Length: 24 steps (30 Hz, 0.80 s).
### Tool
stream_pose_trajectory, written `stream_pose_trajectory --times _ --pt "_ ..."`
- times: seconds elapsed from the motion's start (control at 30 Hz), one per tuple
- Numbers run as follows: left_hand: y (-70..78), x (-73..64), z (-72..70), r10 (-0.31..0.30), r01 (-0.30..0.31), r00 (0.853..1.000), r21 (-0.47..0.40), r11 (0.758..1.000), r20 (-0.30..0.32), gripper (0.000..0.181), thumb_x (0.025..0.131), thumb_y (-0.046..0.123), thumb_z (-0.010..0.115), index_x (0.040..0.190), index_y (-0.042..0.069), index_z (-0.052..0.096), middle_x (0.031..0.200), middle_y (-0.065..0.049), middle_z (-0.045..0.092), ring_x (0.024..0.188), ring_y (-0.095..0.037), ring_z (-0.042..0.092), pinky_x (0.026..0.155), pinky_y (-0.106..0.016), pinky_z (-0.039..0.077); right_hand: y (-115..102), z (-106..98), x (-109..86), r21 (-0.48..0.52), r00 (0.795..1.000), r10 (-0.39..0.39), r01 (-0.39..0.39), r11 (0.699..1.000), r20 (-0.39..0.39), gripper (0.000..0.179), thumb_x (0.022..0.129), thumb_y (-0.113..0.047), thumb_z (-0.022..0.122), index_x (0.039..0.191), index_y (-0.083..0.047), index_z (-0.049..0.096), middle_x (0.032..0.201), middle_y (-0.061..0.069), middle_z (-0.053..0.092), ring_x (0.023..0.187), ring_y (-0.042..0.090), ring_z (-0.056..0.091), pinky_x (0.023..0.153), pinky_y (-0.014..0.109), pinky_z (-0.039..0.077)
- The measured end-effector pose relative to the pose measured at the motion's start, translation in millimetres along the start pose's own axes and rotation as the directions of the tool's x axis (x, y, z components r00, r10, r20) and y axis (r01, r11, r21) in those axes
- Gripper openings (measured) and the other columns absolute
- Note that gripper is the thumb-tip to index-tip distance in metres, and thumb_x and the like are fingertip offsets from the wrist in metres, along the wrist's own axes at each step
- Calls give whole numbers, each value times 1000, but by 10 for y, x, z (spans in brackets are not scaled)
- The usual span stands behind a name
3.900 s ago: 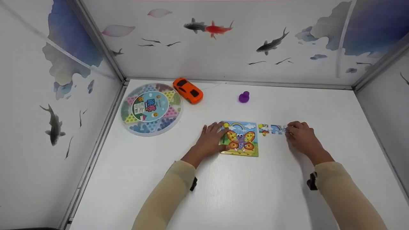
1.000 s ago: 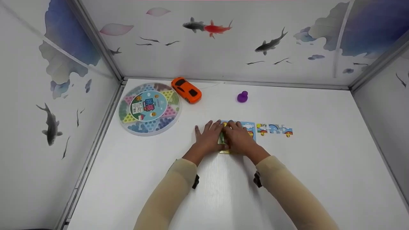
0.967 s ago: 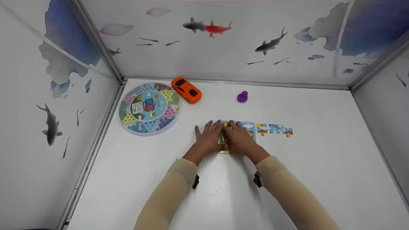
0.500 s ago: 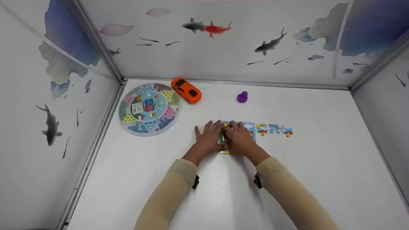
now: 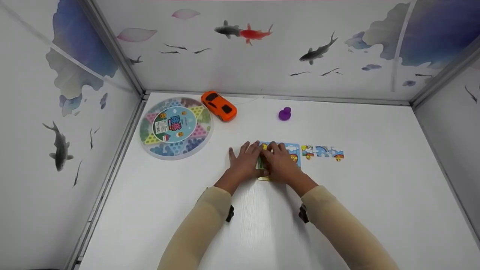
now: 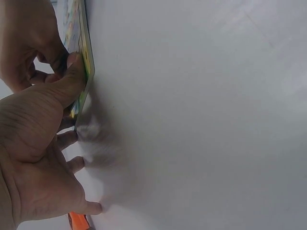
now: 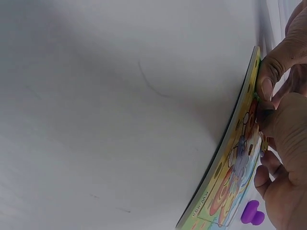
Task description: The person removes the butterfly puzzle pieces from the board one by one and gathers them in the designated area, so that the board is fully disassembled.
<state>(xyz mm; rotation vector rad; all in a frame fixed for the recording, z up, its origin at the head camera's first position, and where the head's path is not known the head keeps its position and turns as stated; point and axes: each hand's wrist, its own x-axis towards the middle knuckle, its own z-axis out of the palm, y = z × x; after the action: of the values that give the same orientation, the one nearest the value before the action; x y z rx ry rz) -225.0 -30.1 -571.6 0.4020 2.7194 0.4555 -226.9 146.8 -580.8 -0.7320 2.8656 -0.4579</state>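
Note:
A square butterfly puzzle board (image 5: 293, 147) lies flat under both hands, its left half largely covered. My left hand (image 5: 243, 164) rests on its left side with fingers spread, and the thumb (image 6: 73, 76) presses on the board's near margin. Bent over the left part of the board, my right hand (image 5: 284, 165) has its thumb and fingers curled together at a small puzzle piece (image 7: 264, 143), mostly hidden by the fingers. To the right of the board sits a row of three loose puzzle pieces (image 5: 322, 151) with rainbow and cloud pictures.
A round Chinese checkers set (image 5: 176, 128) lies at the back left, touching an orange toy car (image 5: 219, 106). A small purple toy (image 5: 284, 113) stands behind the board. Printed white walls (image 5: 187, 71) border the white tabletop (image 5: 375, 206).
Since the earliest frame, my right hand has left the row of pieces, the third now lying uncovered, and moved left onto the board. Over the last second, both hands have barely moved.

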Motion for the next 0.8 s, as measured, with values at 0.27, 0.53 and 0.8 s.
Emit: stream_pose_trajectory --times 0.27,0.53,0.8 --pt "-6 5 7 4 -4 1000 12 1000 -2 97 100 57 78 177 26 29 187 4 21 174 -28 15 132 -81 13 4 -30 -7 -53 999 -28 30 998 23 69 96 -22 88 158 -11 60 144 16 56 133 38 47 117 56 50" --pt "4 -6 -7 7 -7 1000 8 1000 -3 96 100 55 78 177 25 29 187 4 21 174 -28 15 132 -81 13 40 -22 -39 -135 997 -74 74 988 3 72 96 -32 89 158 -11 60 145 16 57 137 39 47 116 64 50" --pt "3 16 -2 -4 4 1000 10 1000 3 98 99 56 79 177 27 28 187 4 21 174 -28 15 132 -81 13 148 -33 -91 -37 995 -99 97 995 -32 67 98 -25 87 158 -15 58 147 17 55 138 38 48 119 59 49"
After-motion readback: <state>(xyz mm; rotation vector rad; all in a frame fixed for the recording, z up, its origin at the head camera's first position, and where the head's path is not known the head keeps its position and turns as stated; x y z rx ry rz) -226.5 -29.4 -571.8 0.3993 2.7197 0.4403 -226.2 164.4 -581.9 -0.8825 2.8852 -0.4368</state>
